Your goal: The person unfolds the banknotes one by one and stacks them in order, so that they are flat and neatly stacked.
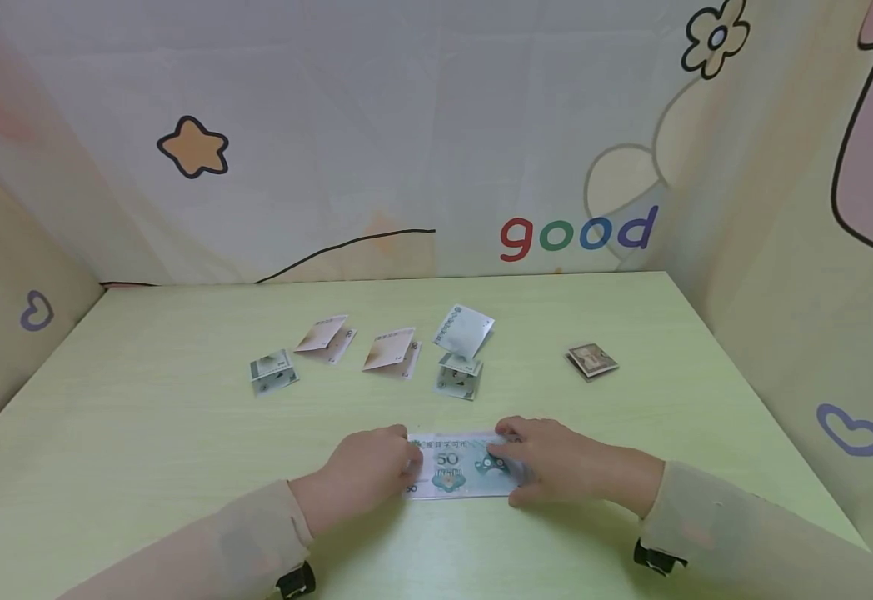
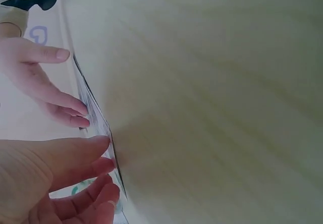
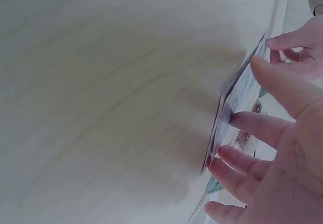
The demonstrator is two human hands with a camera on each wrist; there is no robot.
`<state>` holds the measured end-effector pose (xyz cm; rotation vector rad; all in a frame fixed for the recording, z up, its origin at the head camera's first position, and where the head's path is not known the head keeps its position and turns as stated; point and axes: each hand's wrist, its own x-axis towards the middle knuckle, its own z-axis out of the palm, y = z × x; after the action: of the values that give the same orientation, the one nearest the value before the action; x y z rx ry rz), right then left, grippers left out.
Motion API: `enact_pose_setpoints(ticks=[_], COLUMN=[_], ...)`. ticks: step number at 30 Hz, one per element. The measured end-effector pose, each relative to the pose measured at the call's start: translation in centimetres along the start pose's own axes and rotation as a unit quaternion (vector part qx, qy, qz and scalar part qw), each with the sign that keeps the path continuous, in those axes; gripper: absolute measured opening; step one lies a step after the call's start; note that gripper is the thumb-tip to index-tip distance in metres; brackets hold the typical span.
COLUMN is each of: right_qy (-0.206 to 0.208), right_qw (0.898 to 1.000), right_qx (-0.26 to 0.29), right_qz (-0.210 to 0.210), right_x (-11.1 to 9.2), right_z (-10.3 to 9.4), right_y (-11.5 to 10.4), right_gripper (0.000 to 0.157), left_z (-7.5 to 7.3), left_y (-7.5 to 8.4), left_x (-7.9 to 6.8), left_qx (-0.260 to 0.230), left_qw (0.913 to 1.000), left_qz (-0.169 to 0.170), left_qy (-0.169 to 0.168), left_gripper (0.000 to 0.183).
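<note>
A bluish-green banknote (image 1: 447,475) marked 50 lies flat near the front of the table, its long side across. At its left end my left hand (image 1: 375,467) pinches it between thumb and curled fingers. My right hand (image 1: 564,462) rests over the other end, fingers spread and fairly straight. In the right wrist view, the fingertips (image 3: 222,153) touch the paper edge (image 3: 224,100), which seems to have more than one layer; how many cannot be told. The left wrist view shows the left thumb (image 2: 86,151) beside the same edge.
Behind the hands stand several folded banknotes: a green one (image 1: 273,372), two pinkish ones (image 1: 326,337) (image 1: 390,350), a pale bluish one (image 1: 464,330) and another green one (image 1: 457,377). A small brown folded note (image 1: 592,360) lies at right. Printed cloth walls (image 1: 331,167) enclose the table.
</note>
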<state>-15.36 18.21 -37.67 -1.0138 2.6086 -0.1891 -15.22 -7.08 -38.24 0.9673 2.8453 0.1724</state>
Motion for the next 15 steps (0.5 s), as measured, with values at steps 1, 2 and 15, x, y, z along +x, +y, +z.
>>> enact_pose_setpoints(ticks=[1, 2, 15], right_qy=[0.001, 0.001, -0.001], right_qw=[1.000, 1.000, 0.995], right_qx=[-0.011, -0.022, -0.097], right_qz=[-0.005, -0.011, -0.013], right_x=[-0.05, -0.10, -0.02], right_z=[-0.02, -0.03, -0.27], right_y=[-0.01, -0.02, -1.01], right_gripper=[0.061, 0.060, 0.048], left_z=[0.08, 0.14, 0.25], left_y=[-0.02, -0.01, 0.83], left_x=[0.02, 0.03, -0.02], left_qx=[0.015, 0.027, 0.177], left_qw=[0.9998, 0.9994, 0.9780], left_qz=[0.011, 0.021, 0.108], left_qy=[0.006, 0.010, 0.023], left_gripper=[0.011, 0.010, 0.018])
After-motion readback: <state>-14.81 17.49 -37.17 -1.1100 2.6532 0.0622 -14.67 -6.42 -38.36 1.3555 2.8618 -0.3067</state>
